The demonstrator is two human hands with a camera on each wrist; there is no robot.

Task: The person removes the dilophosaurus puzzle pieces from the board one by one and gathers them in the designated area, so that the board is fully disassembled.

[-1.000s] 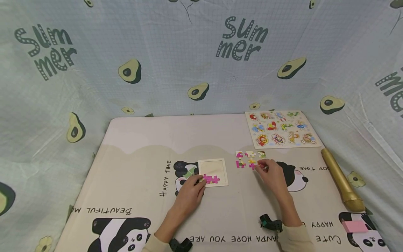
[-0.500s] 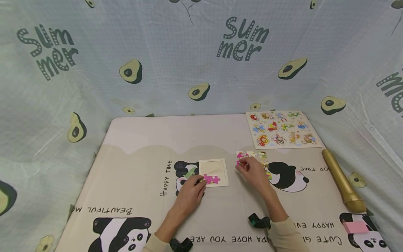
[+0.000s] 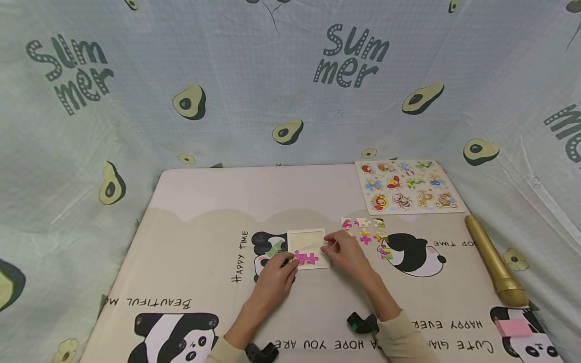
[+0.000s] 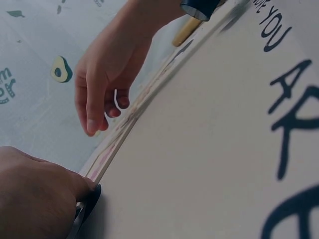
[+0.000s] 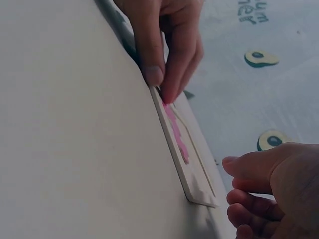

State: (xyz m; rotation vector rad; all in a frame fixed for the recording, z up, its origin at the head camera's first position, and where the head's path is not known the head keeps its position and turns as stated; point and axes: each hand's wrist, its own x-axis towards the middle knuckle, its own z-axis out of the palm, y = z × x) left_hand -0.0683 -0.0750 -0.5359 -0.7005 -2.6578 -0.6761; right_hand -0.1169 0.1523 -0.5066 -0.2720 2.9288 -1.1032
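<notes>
A small square puzzle tray [image 3: 306,232] lies in mid-table, with joined pink puzzle pieces [image 3: 306,258] in its near left corner. My left hand [image 3: 274,277] holds the tray's near left side; in the right wrist view the thumb [image 5: 154,74] is at the rim and a fingertip reaches the pink pieces. Over the tray's right edge is my right hand [image 3: 347,254], thumb and index finger pinched together. A yellowish bit of a puzzle piece [image 4: 96,133] shows at its fingertips in the left wrist view; the rest is hidden. Several loose puzzle pieces [image 3: 365,237] lie to the right.
An insect picture board [image 3: 408,187] lies at the back right. A gold microphone-shaped object [image 3: 495,262] rests along the right edge, with a pink block [image 3: 514,327] nearer. Avocado-print cloth [image 3: 227,75] hangs behind the table.
My right hand has moved left from the loose pieces to the tray's right edge, after reaching the leftmost ones. The left hand stays at the tray.
</notes>
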